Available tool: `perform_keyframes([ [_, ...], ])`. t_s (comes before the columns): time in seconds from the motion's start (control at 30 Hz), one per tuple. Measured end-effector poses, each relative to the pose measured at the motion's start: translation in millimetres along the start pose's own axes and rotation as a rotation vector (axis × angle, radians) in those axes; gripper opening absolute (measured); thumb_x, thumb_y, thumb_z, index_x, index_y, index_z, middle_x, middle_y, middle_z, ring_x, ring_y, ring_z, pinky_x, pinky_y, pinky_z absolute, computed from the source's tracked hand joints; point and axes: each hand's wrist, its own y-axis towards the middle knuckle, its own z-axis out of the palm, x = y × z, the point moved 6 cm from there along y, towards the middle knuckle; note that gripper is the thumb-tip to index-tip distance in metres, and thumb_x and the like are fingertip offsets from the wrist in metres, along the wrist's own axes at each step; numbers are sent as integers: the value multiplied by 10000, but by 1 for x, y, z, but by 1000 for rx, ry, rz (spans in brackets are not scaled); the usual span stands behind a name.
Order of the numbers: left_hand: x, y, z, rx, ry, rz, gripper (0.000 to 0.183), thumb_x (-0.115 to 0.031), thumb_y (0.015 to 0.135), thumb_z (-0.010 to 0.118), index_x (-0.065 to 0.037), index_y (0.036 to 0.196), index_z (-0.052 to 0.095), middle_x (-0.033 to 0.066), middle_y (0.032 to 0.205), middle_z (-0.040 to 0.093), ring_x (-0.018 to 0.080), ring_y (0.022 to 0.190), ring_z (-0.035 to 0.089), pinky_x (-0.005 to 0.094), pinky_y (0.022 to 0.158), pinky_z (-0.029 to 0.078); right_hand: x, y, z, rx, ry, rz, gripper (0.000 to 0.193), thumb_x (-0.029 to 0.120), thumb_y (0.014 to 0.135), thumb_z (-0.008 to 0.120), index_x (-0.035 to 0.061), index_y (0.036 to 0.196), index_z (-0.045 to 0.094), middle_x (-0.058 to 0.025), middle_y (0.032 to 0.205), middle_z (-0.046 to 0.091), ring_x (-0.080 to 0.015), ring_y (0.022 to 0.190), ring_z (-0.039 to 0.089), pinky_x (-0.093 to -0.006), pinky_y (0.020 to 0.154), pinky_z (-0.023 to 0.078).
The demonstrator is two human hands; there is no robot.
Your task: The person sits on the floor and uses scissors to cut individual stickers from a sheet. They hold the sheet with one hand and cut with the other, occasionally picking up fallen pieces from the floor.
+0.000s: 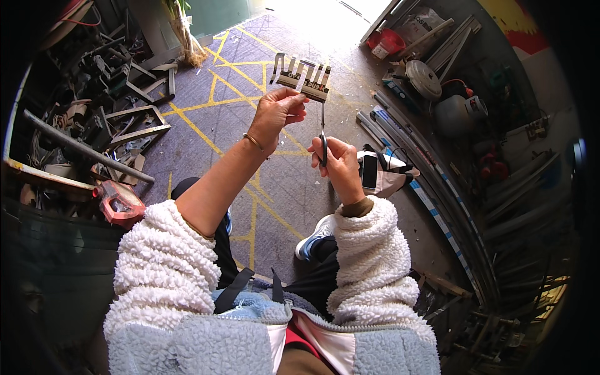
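Note:
My left hand pinches the lower edge of a small dark-and-white printed card, held up in front of me. Several slits run through the card, leaving narrow strips along its upper side. Lower and to the right, my right hand is closed around the dark handles of a pair of scissors. Their thin blades point upward and reach the card's lower right edge. Whether the blades are apart there is too small to tell.
Metal frames and scrap crowd the left side, with a red tool-like object below. A smartphone lies on a pale bag by my right hand. Long metal bars run along the right. Yellow lines cross the floor.

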Motion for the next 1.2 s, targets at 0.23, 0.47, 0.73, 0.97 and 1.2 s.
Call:
perform_keyframes([
  [0.23,6,-3,4,32,-17,-43,53,-149,935,636,-111,930,673,32,930,720,88,762,662,249,739,559,-7,7,-3,-86,59,-1,175,103,977,566,-15,998,693,-30,809,680,-43,600,584,-181,445,378],
  [0.47,6,-3,3,-12,-47,-4,60,-148,938,634,-111,932,680,33,934,721,94,757,667,248,730,561,-6,5,-8,-75,82,5,187,133,977,579,-16,991,692,-35,799,681,-43,596,588,-174,436,370],
  [0.73,6,-4,2,31,-45,-46,64,-149,938,634,-111,931,686,29,931,724,99,761,671,259,743,566,-9,8,-4,-29,45,29,203,137,980,570,-27,997,689,-48,806,684,-40,587,579,-168,439,379],
  [0.97,10,-3,7,112,-205,-122,240,-296,906,699,-83,1003,644,24,852,688,113,773,665,271,748,562,-11,7,-10,-64,155,4,216,150,993,559,-22,1010,687,-58,831,690,-40,583,576,-163,435,377],
  [1.2,9,-6,8,78,-128,-136,356,-386,878,726,-77,1025,626,18,837,669,116,773,656,255,721,553,-6,6,-10,-45,187,14,264,219,993,582,-20,956,687,-48,761,676,-31,539,549,-156,425,353],
])
